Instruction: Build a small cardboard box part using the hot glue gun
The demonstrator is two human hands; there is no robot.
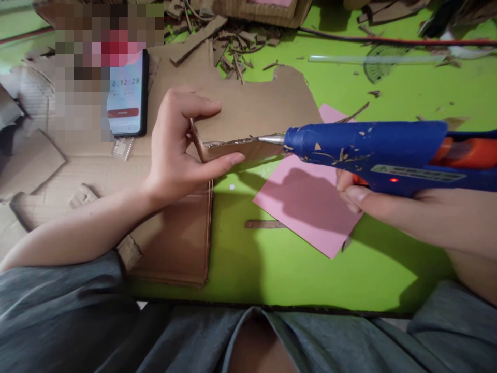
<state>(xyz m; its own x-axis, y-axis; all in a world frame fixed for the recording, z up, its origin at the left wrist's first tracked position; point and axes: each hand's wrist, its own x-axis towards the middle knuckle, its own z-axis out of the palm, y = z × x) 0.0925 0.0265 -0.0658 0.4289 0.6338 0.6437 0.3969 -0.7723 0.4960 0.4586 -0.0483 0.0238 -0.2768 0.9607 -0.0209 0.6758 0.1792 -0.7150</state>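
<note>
My left hand (176, 145) grips a cut piece of cardboard (264, 106) at its left end, thumb below the near edge and fingers above. In my right hand (373, 207) is a blue hot glue gun (361, 147) with an orange trigger and a lit red light. Its metal nozzle touches the near edge of the cardboard piece, where a shiny strand of glue runs to the left. Bits of cardboard stick to the gun's barrel. Under the gun lies a pink square of paper (306, 207).
A large cardboard sheet (174, 238) covers the left of the green table (240, 269). On it lies a phone (128, 98) showing a timer. Cardboard scraps (240, 46) are heaped at the back. A clear glue stick (373, 59), a protractor (382, 65) and a red-black cable (388, 39) lie back right.
</note>
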